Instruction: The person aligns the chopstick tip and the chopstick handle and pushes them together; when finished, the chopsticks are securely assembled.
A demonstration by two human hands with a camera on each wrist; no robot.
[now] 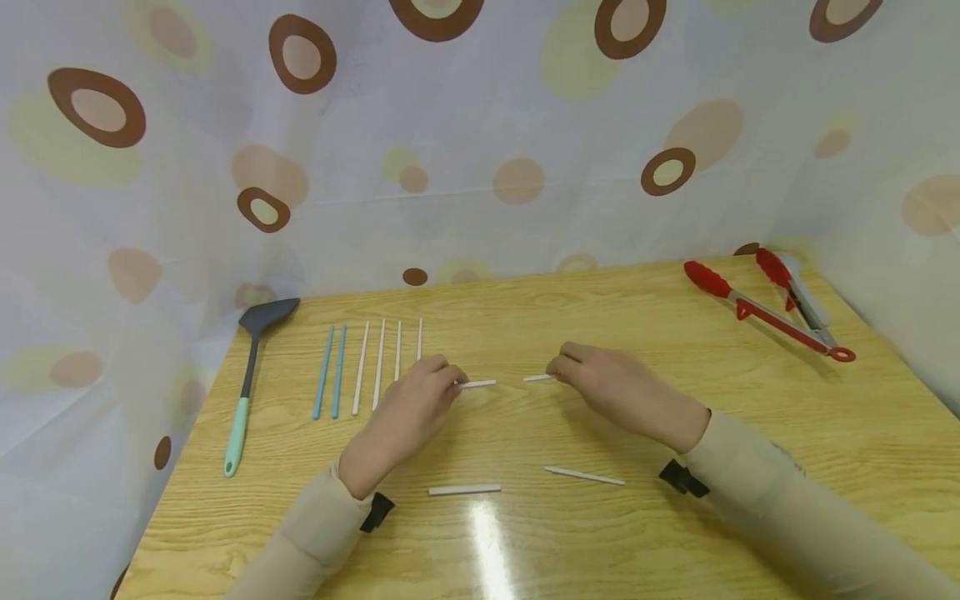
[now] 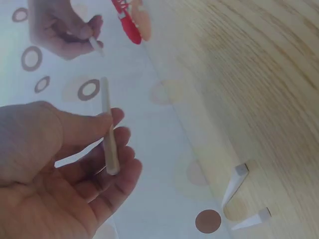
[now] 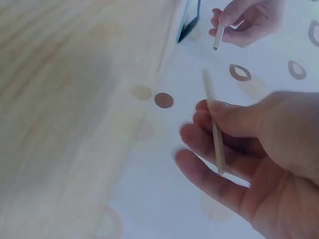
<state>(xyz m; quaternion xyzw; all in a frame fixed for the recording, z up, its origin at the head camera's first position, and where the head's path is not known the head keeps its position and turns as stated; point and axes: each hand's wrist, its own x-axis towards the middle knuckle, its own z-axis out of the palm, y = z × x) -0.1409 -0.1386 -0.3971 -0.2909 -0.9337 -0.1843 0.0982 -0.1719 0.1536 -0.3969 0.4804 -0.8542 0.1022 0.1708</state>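
My left hand pinches a short white piece of chopstick between thumb and fingers, above the middle of the table. Opposite it, my right hand pinches another short white piece, slimmer than the left one. Their ends point at each other across a small gap. Nearer to me, two more short white pieces lie on the wood, a thicker one at left and a thinner one at right. Several long white chopsticks stand in a row left of the left hand, partly hidden by it.
Two blue chopsticks lie parallel, left of the white row. A dark spatula with a mint handle is at the table's left edge. Red-tipped tongs lie at the far right. A patterned cloth hangs behind the wooden table.
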